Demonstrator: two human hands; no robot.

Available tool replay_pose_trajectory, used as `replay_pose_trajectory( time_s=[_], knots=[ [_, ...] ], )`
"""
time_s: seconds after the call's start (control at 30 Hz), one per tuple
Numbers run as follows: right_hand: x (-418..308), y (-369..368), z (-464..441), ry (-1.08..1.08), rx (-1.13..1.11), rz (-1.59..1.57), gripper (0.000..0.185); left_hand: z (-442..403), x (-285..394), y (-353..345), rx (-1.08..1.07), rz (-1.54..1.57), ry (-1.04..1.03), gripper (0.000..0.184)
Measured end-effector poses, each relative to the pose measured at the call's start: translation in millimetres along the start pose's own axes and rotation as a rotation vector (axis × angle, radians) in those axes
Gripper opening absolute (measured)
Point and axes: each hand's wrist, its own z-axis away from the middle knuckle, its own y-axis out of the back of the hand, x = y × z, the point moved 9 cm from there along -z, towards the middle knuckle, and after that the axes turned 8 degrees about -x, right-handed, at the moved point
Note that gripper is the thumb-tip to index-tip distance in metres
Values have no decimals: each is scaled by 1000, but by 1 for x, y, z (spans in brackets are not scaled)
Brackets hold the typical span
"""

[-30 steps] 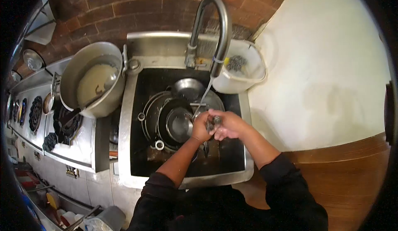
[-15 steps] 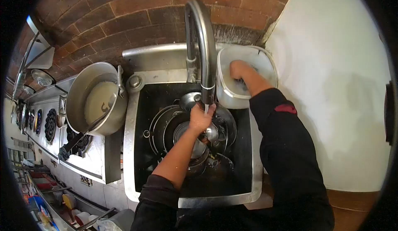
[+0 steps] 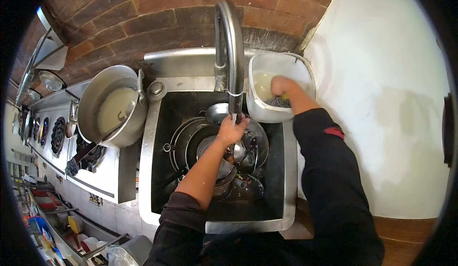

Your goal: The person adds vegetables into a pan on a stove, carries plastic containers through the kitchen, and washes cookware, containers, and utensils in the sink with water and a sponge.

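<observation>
My left hand [image 3: 231,130] is under the spout of the faucet [image 3: 231,51], over the sink [image 3: 290,170], its fingers closed around something I cannot make out. Beneath it, pans, a black pot and several spoons [image 3: 239,151] lie in the sink. At the sink's back right corner, my right hand [image 3: 282,87] reaches into the white bucket [image 3: 255,104], its fingers bent down against the dark metal scourer [image 3: 278,102]. A bit of yellow shows beside those fingers. The fingertips are hidden.
Left of the sink, a large pot [image 3: 87,111] with pale liquid and a dark-handled ladle [image 3: 112,131] stands on the stove [image 3: 102,182]. A brick wall [image 3: 157,8] rises behind. Shelves with containers are at the lower left.
My right hand has left my left hand and reached into the bucket, where more of the scourer now shows than half a second ago. My left hand has moved up under the spout.
</observation>
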Motion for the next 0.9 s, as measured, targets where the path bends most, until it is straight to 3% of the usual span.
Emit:
replay_pose_trajectory(
  time_s=[0.03, 0.1, 0.17, 0.27, 0.33, 0.4, 0.47, 0.53, 0.6, 0.67, 0.77, 0.83, 0.87, 0.9],
  knots=[
    [6, 7, -6, 22, 20, 44, 26, 4, -7, 11, 114, 5, 8, 34],
    [22, 67, 45, -30, 291, -238, 27, 7, -15, 19, 73, 106, 78, 36],
    [11, 117, 140, -33, 554, -879, 25, 18, -15, 28, 95, 172, 144, 40],
    [-38, 147, 208, 153, 757, -850, 21, 27, -28, 38, 173, 373, 53, 40],
    [-78, 122, 206, 227, 621, -895, 22, 53, -5, 45, 251, 495, 126, 41],
    [-116, 87, 188, 276, 525, -1000, 22, 66, 14, 58, 283, 456, 56, 40],
    [-137, 29, 136, 207, 335, -1519, 27, 77, 31, 64, 344, 515, -9, 40],
    [-147, -8, 105, 156, 866, -1323, 31, 86, 36, 68, 405, 565, -72, 40],
    [-192, -24, 122, 212, 864, -1372, 34, 88, 39, 78, 494, 464, -90, 38],
    [-211, -69, 124, 296, 881, -1332, 31, 97, 40, 76, 487, 602, -12, 33],
    [-208, -115, 124, 290, 857, -1326, 29, 114, 58, 95, 576, 670, -170, 29],
    [-207, -141, 103, 330, 496, -1383, 29, 121, 70, 102, 590, 680, -186, 29],
    [-214, -124, 114, 334, 487, -1380, 29, 124, 69, 100, 601, 702, -186, 29],
    [-220, -99, 133, 379, 665, -1427, 28, 117, 60, 95, 597, 740, -214, 27]
  ],
)
